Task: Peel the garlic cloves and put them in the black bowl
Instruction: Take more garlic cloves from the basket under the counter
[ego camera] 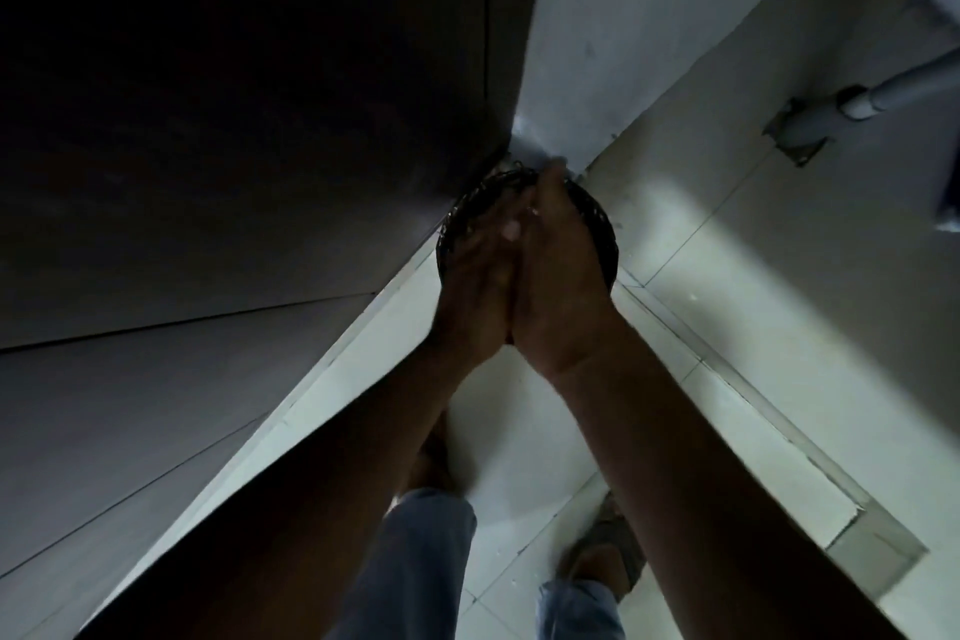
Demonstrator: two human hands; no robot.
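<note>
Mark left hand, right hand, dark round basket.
left hand [474, 286]: head view, back of hand.
right hand [561, 276]: head view, back of hand.
dark round basket [602, 234]: head view, right rim.

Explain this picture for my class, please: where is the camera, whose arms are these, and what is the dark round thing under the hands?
No machine here: a person wears one wide-angle camera on the head, looking down along their own arms. The left hand and the right hand are pressed palm to palm, fingers fairly straight; whether anything lies between them is hidden. Under them a dark round bowl stands on the pale tiled floor, in a corner beside a dark panel. It is blurred, so its contents cannot be told. The person's sandalled foot shows below.
</note>
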